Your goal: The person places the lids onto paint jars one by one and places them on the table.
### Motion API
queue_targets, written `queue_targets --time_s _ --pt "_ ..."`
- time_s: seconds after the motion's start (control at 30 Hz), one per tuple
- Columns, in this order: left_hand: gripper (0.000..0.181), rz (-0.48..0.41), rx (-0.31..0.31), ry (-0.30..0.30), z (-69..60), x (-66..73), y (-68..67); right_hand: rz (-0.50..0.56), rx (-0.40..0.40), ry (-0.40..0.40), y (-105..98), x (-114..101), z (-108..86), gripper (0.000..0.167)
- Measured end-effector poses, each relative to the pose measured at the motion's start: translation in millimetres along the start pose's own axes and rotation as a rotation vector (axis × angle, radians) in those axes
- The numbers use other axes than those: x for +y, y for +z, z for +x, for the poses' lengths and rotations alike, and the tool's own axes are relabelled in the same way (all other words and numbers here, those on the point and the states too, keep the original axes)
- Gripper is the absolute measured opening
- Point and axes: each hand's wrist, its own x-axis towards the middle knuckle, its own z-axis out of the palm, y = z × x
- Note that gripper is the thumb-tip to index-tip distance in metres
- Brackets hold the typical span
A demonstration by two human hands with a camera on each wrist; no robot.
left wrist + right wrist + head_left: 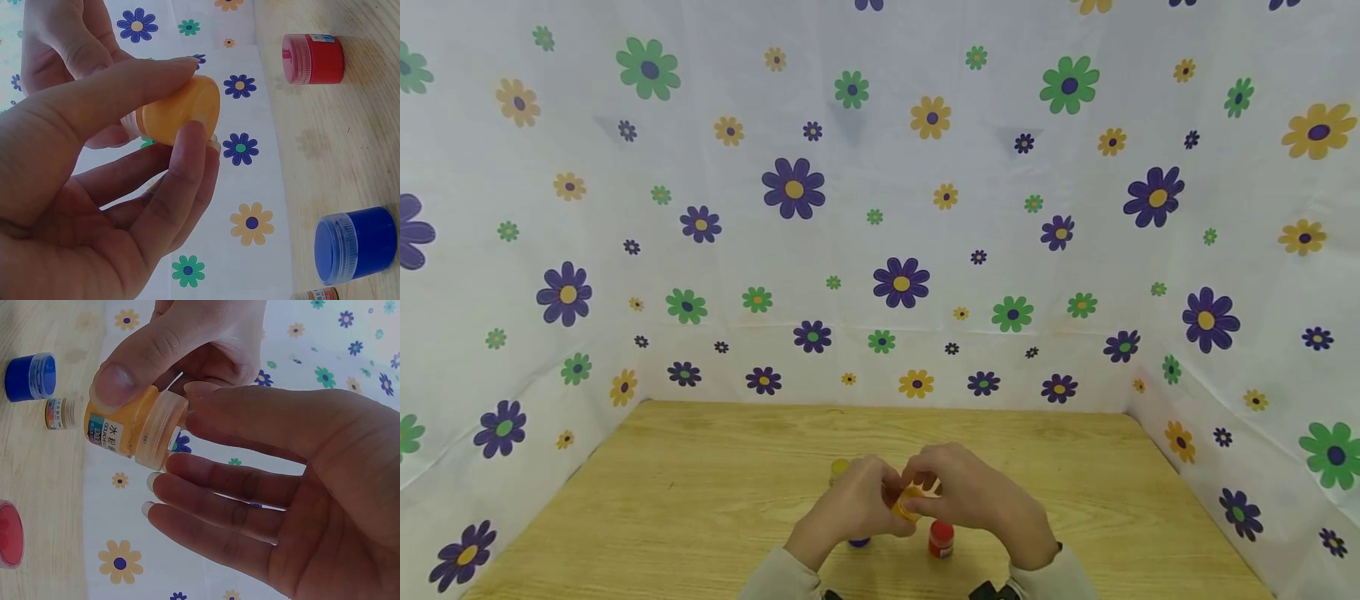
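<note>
A small orange-yellow paint jar (907, 504) is held up above the table between both hands. My left hand (861, 498) grips its body with the thumb and fingertips, as the left wrist view shows on the jar's base (178, 112). My right hand (970, 493) pinches the jar's clear lid (161, 431) between thumb and index finger. The other right fingers stretch out beside it. The lid sits on the jar, which is tilted on its side. A printed label (107, 430) shows on the body.
A red paint jar (942, 540) stands on the wooden table (700, 500) below the right hand. Partly hidden by the left hand are a blue jar (356, 245) and a yellow jar (839, 468). Flower-printed sheeting (850, 250) encloses the table.
</note>
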Motion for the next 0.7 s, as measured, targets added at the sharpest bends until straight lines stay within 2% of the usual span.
queue_targets --time_s 0.7 --pt "0.019 0.016 0.000 -0.010 0.4 -0.6 1.1 0.057 -0.042 -0.003 3.6 -0.4 1.8 0.012"
